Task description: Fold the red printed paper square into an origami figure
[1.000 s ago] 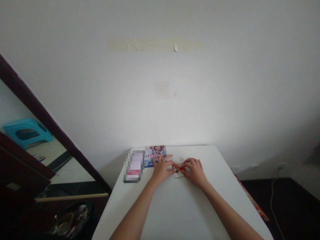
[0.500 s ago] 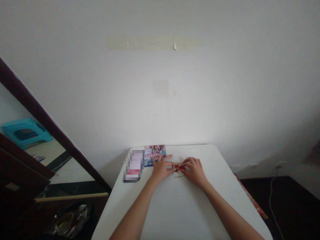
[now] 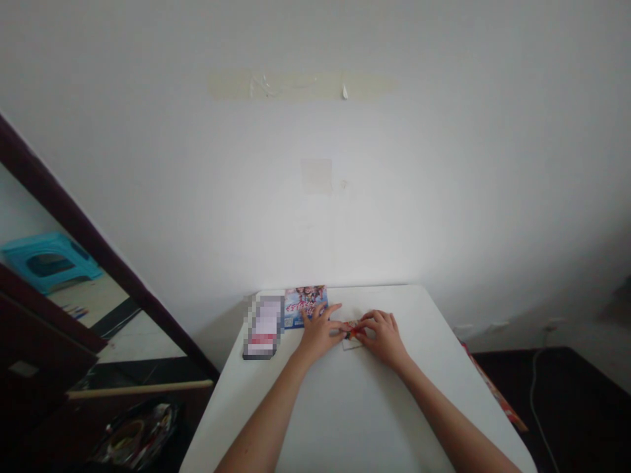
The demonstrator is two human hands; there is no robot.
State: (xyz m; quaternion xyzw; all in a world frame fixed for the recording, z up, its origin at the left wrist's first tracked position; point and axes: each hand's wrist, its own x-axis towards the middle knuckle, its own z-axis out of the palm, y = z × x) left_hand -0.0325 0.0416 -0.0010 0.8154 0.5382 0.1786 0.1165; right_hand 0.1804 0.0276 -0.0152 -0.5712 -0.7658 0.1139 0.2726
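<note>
A small card with a red and dark print and a pale lower edge lies on the white table. My left hand has thumb and forefinger closed at its left side, while the other fingers fan out over a blue printed booklet. From the right, my right hand pinches the same card, fingers bent and close together. The fingertips of both hands nearly meet and cover much of the print. Whether the card is folded, I cannot tell.
A phone, blurred out, lies at the table's left, beside the booklet. The wall stands right behind the table. To the left are a mirror with a dark frame and a dark bag of things. A cable hangs at right.
The left hand's fingers have shifted very slightly to the right and spread a little more above the booklet. The right hand and the card are almost where they were.
</note>
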